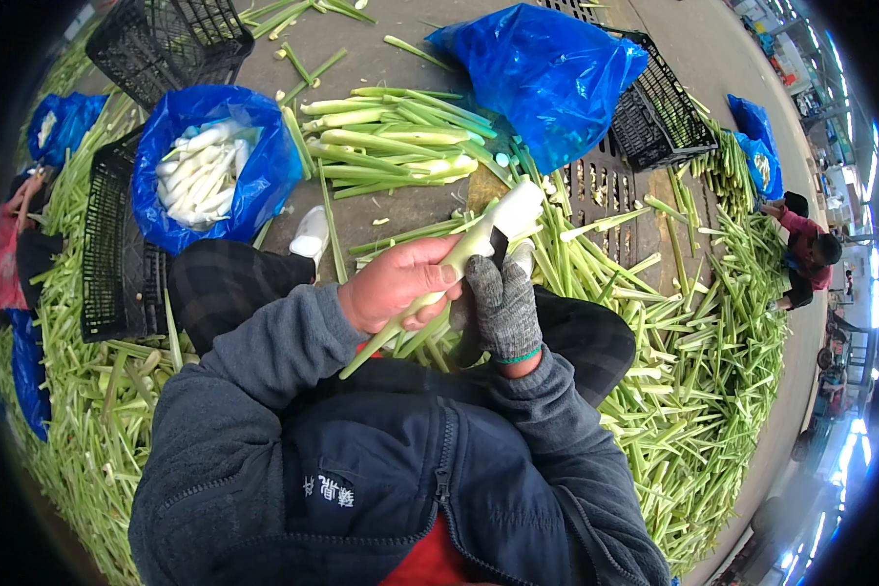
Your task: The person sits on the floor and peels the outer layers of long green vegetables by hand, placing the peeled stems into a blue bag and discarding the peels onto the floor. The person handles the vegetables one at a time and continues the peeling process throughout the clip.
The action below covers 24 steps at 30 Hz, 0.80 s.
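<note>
My left hand (406, 284) is bare and closed around the lower part of a pale green and white stalk (516, 208), likely water bamboo, tilted up to the right. My right hand (504, 300), in a grey knitted glove, grips a knife, whose dark blade (498, 246) lies against the stalk; the handle is hidden. Beyond my hands, a bundle of unpeeled green stalks (395, 143) lies on the ground. Peeled white stems (201, 174) fill a blue plastic bag (269, 183) at the upper left.
Leaf trimmings (688, 381) are heaped at both sides. Black plastic crates (117, 249) stand at the left and upper right. A full blue bag (549, 73) rests ahead, near a floor grate (604, 198). One person (806, 249) sits at the far right, another (7, 249) at the far left.
</note>
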### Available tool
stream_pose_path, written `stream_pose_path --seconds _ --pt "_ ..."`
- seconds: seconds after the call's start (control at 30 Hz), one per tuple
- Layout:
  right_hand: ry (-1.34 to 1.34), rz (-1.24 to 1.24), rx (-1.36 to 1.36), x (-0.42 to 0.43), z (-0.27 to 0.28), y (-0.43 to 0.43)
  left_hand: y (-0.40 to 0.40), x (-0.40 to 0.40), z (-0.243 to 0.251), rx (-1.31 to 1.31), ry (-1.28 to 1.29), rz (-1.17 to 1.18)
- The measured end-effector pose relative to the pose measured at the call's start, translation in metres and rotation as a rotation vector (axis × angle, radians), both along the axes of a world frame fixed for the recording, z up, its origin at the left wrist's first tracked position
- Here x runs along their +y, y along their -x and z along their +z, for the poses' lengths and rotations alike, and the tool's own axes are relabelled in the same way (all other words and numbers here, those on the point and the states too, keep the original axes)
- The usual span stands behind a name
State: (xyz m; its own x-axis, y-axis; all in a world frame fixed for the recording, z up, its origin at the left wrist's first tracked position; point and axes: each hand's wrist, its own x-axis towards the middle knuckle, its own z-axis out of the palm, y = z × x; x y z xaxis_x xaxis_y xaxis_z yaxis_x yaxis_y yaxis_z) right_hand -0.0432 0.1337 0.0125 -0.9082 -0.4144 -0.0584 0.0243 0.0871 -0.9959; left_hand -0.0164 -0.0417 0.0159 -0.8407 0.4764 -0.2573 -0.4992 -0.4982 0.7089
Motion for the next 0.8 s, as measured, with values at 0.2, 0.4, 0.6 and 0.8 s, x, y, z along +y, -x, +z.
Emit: stream_pose_path --seconds 0.2,0.4,0.6,0.8 --pt "0.101 -0.103 -0.017 -0.014 -0.015 0.004 -0.005 0.010 -0.017 0.427 0.564 0.162" --pt "0.025 -0.156 0.089 -0.020 -0.021 0.005 -0.002 0.017 -0.026 0.959 1.068 0.411" --pt "-0.405 -0.100 0.491 -0.016 -0.038 0.009 -0.002 0.017 -0.022 0.933 1.324 0.281" --pt "-0.357 0.011 -0.029 -0.009 -0.039 0.017 0.007 0.009 -0.055 1.099 1.374 0.311"
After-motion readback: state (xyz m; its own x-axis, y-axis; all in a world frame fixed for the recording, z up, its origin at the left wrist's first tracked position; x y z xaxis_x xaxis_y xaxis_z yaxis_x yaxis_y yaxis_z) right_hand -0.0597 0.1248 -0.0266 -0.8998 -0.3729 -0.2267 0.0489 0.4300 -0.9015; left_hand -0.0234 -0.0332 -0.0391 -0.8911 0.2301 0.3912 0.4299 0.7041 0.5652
